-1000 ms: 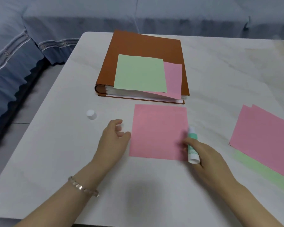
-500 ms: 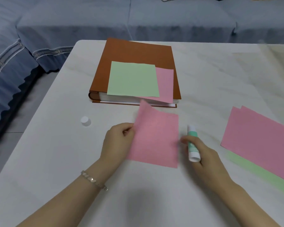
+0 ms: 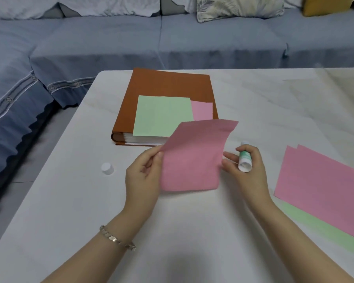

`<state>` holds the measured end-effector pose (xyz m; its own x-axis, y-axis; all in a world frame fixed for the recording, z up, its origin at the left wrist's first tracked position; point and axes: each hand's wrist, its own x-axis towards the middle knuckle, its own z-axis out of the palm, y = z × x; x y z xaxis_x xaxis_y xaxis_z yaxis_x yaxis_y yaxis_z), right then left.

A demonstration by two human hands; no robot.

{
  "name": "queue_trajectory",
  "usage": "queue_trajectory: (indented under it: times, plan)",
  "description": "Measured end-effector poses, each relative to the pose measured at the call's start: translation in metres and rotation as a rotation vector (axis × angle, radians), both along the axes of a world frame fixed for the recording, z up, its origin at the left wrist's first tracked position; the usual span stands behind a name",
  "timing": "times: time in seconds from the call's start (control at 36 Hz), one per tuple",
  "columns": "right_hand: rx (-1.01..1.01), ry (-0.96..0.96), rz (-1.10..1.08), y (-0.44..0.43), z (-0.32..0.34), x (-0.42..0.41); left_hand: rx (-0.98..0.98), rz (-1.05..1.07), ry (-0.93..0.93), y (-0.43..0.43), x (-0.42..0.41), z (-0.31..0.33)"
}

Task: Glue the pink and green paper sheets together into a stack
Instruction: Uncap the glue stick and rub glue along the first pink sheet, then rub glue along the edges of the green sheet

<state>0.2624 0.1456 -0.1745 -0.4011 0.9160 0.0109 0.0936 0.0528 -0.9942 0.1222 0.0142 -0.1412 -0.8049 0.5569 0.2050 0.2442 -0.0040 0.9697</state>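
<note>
My left hand point(image 3: 144, 176) pinches the left edge of a pink paper sheet point(image 3: 194, 158) and holds it lifted and curved above the table. My right hand point(image 3: 247, 170) grips an uncapped glue stick point(image 3: 245, 161) with a green label, just right of that sheet. A green sheet point(image 3: 161, 116) lies over a lighter pink sheet point(image 3: 202, 110) on top of a brown album point(image 3: 170, 84). At the right, loose pink sheets point(image 3: 323, 186) lie over green sheets point(image 3: 319, 227).
The white glue cap point(image 3: 107, 168) stands on the white table point(image 3: 70, 201) left of my left hand. A blue sofa point(image 3: 131, 43) with cushions runs behind and to the left of the table.
My left hand took the pink sheet by its left edge and lifted it off the table. My right hand raised the glue stick. The camera tilted up.
</note>
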Motion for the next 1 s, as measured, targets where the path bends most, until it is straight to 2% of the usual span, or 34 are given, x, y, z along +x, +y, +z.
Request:
queue_trajectory:
  times: [0.22, 0.36, 0.42, 0.56, 0.61, 0.67, 0.86, 1.0]
  plan:
    - [0.115, -0.062, -0.086, 0.016, 0.001, 0.013, -0.037, -0.025, -0.178, 0.038, 0.001, 0.000]
    - [0.169, -0.072, -0.212, 0.037, 0.009, 0.027, -0.140, -0.130, -0.151, 0.070, -0.003, -0.002]
    - [0.163, -0.060, -0.288, 0.051, 0.010, 0.029, -0.233, -0.144, -0.062, 0.080, -0.012, -0.004]
    - [0.134, -0.078, -0.439, 0.086, 0.009, 0.026, -0.582, -0.126, 0.554, 0.081, -0.050, -0.015]
    - [0.112, -0.105, -0.447, 0.096, 0.008, 0.022, -0.775, -0.178, 0.728, 0.077, -0.063, -0.022]
    - [0.101, -0.144, -0.428, 0.102, 0.006, 0.019, -0.864, -0.208, 0.848, 0.071, -0.073, -0.029]
    - [0.192, -0.346, -0.272, 0.090, 0.006, 0.024, -0.684, -0.174, 1.131, 0.062, -0.102, -0.038]
    - [0.276, -0.374, -0.120, 0.065, 0.014, 0.031, -0.628, -0.247, 1.094, 0.057, -0.112, -0.032]
